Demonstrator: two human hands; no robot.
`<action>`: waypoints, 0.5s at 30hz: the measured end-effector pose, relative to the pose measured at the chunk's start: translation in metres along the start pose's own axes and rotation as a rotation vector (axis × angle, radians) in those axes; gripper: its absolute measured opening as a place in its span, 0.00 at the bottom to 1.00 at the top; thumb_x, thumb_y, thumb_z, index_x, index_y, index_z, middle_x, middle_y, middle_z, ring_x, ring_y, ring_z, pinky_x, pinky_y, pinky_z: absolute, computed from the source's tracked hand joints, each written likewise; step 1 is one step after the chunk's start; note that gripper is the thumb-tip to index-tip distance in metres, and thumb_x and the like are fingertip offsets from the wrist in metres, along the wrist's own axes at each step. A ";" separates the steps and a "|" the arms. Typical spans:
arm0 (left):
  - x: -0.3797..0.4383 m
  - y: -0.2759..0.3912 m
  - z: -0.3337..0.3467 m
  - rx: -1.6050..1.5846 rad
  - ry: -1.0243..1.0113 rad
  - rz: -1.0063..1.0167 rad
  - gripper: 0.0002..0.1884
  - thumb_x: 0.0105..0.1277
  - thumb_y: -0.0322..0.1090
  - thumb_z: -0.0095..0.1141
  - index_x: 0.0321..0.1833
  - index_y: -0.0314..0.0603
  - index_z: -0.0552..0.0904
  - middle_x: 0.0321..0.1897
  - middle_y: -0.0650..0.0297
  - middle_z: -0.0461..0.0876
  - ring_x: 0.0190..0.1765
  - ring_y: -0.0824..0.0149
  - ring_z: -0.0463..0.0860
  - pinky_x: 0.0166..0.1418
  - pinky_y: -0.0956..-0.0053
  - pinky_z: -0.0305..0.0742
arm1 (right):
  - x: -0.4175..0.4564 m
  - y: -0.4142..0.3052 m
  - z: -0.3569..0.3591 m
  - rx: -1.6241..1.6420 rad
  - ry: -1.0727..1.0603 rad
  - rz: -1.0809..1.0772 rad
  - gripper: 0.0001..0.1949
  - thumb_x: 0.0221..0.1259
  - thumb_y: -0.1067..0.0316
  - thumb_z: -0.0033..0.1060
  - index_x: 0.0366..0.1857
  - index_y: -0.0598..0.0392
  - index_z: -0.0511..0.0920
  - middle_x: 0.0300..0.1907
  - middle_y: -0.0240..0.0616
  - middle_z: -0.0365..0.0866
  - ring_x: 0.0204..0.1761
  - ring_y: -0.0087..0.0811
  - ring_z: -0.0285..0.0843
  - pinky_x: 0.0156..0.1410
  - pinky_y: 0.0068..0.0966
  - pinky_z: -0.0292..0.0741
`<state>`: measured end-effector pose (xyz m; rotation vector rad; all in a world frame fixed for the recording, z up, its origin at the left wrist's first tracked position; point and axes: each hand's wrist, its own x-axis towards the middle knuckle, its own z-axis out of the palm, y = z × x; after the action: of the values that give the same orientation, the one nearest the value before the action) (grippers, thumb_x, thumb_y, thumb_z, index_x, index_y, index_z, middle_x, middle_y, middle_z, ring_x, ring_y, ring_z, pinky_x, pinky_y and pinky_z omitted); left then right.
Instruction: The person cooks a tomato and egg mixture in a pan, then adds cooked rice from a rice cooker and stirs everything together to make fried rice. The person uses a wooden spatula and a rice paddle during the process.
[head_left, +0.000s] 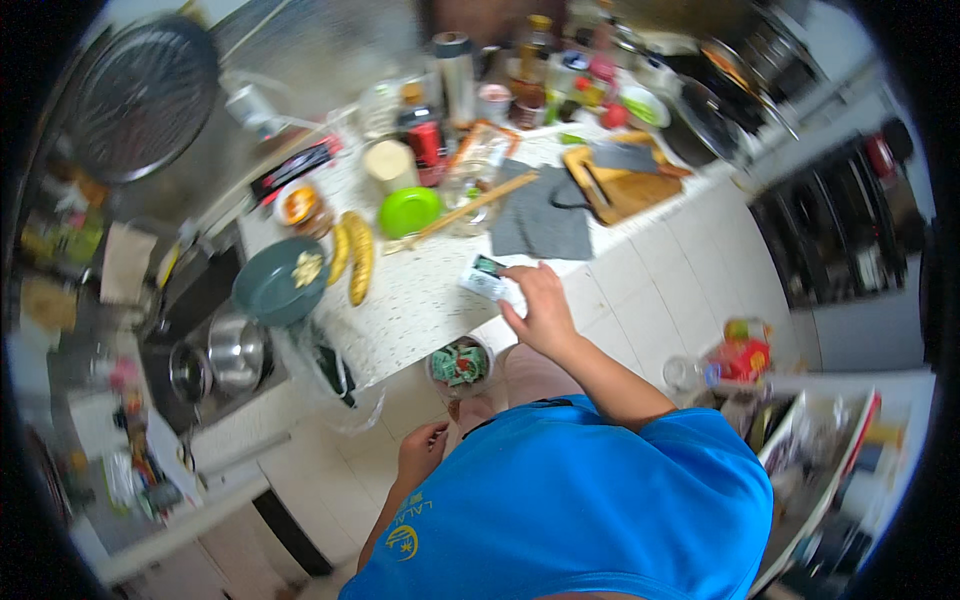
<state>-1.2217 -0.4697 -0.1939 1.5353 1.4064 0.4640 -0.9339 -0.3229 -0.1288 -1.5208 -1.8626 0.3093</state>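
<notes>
My right hand (541, 307) reaches over the counter's front edge, with thumb and fingers around the right end of a small flat white object (480, 281) that has a dark green part. Blur hides what exactly it is. Down by my left side hangs my left hand (426, 446), its fingers loosely curled; its palm is hidden. A grey cloth (540, 217) lies just beyond the right hand. Left of the cloth are a pair of wooden chopsticks (480, 210), a green lid (410, 213), two bananas (361, 259) and a grey-green bowl (274, 289) with pale pieces in it.
A cleaver (624, 156) rests on a wooden cutting board (630, 191) at the right. Bottles, including a dark one with a red label (424, 142), line the back. A waste bin (459, 366) stands below the counter. A plastic bag (330, 367) hangs near the sink (202, 300).
</notes>
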 end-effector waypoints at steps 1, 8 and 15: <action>0.001 -0.004 -0.004 0.034 -0.020 0.014 0.11 0.66 0.33 0.58 0.48 0.39 0.84 0.39 0.54 0.86 0.39 0.60 0.86 0.42 0.69 0.81 | -0.011 -0.001 -0.006 -0.008 -0.007 0.035 0.21 0.51 0.67 0.65 0.51 0.53 0.75 0.49 0.43 0.79 0.56 0.45 0.74 0.70 0.49 0.61; 0.052 0.033 0.019 0.016 -0.211 0.081 0.13 0.67 0.35 0.57 0.50 0.40 0.84 0.41 0.53 0.86 0.39 0.60 0.86 0.44 0.69 0.80 | -0.066 0.037 -0.085 -0.139 0.195 0.279 0.20 0.54 0.66 0.65 0.52 0.52 0.75 0.50 0.40 0.79 0.56 0.42 0.74 0.72 0.51 0.58; 0.119 0.134 0.127 0.191 -0.385 0.301 0.13 0.69 0.35 0.56 0.52 0.40 0.84 0.36 0.56 0.87 0.34 0.68 0.86 0.40 0.73 0.78 | -0.125 0.133 -0.188 -0.184 0.391 0.415 0.12 0.54 0.66 0.65 0.43 0.49 0.80 0.45 0.36 0.81 0.53 0.39 0.76 0.72 0.51 0.57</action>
<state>-1.0164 -0.3928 -0.1793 1.8867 0.9479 0.1979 -0.7033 -0.4471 -0.1157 -1.9339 -1.2945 0.0191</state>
